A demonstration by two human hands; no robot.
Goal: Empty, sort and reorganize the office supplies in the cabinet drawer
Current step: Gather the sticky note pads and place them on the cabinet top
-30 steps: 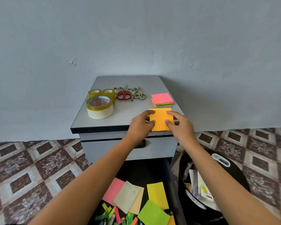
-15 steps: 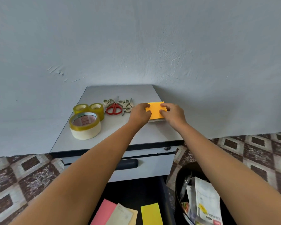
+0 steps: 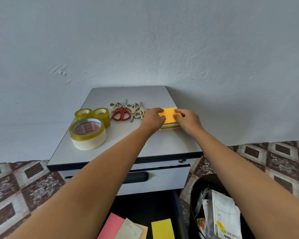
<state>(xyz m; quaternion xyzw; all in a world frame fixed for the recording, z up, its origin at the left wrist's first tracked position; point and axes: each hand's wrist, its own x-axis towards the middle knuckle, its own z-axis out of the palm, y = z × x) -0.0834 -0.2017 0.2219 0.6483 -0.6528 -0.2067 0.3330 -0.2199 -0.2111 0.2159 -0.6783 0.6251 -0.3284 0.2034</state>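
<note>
An orange sticky-note pad (image 3: 169,115) lies on top of a stack of pink and green pads (image 3: 171,127) on the grey cabinet top (image 3: 155,144). My left hand (image 3: 153,119) holds the orange pad's left edge and my right hand (image 3: 188,119) holds its right edge, fingers curled over it. Below, the open dark drawer (image 3: 145,209) holds pink (image 3: 111,227), beige (image 3: 130,230) and yellow (image 3: 162,229) note pads.
On the cabinet top stand a large tape roll (image 3: 87,134), two small tape rolls (image 3: 93,115), and several scissors (image 3: 126,112), one red-handled. A black bin (image 3: 202,185) with papers sits on the tiled floor at the right. A wall rises behind.
Both hands carried the orange pad from the cabinet's front edge back onto the pink and green stack. The camera view tilted up, hiding most of the drawer.
</note>
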